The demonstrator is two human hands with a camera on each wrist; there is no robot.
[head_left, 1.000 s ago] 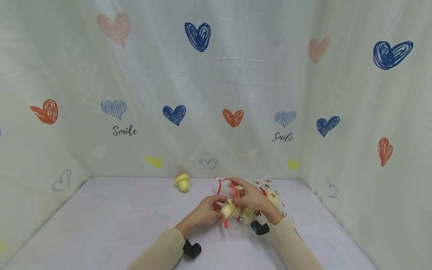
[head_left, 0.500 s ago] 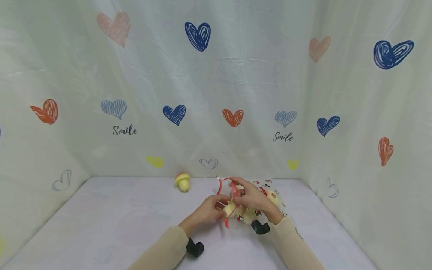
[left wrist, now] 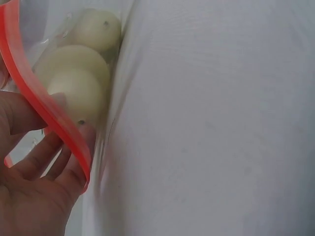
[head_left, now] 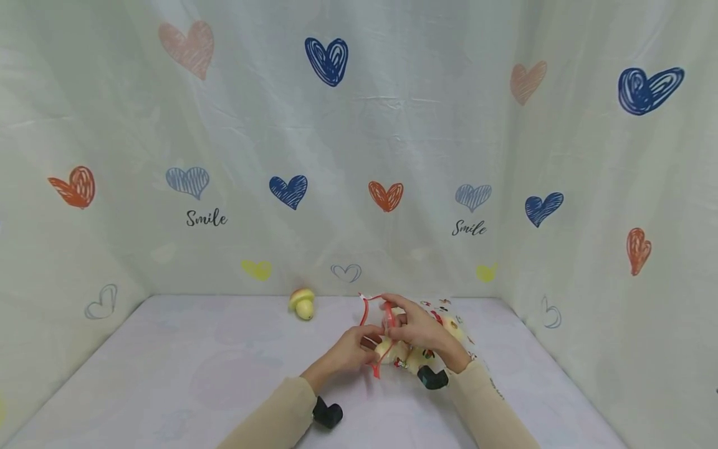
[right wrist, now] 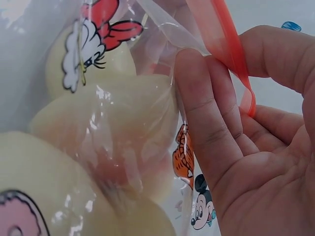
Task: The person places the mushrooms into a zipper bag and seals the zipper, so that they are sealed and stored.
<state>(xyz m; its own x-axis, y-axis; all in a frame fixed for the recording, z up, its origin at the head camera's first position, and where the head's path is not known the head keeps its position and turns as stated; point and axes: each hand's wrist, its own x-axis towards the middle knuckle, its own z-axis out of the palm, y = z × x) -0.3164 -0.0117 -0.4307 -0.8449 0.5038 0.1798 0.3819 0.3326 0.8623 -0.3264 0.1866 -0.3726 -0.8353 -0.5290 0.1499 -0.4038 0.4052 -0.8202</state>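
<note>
A clear zip bag [right wrist: 183, 147] with a red edge and cartoon prints lies on its side, its mouth facing left. Several pale yellow, mushroom-shaped pieces [right wrist: 106, 120] show through its plastic. My left hand [head_left: 350, 349] reaches into the mouth; in the left wrist view its thumb and fingers hold a toy mushroom [left wrist: 78, 91] by its rounded end. At the upper rim my right hand [head_left: 417, 327] grips the red edge between thumb and fingers and keeps the mouth spread. Another toy mushroom [head_left: 303, 304], yellow with a reddish cap, lies on the table to the left.
The white table [head_left: 224, 368] ends at a pale curtain [head_left: 336, 131] printed with hearts, which also hangs along both sides. A black camera mount [head_left: 327, 413] sits at my left wrist, another black mount [head_left: 432, 378] at my right.
My left hand has moved slightly right, carrying the toy mushroom further into the bag. My right hand stays almost still on the red edge.
</note>
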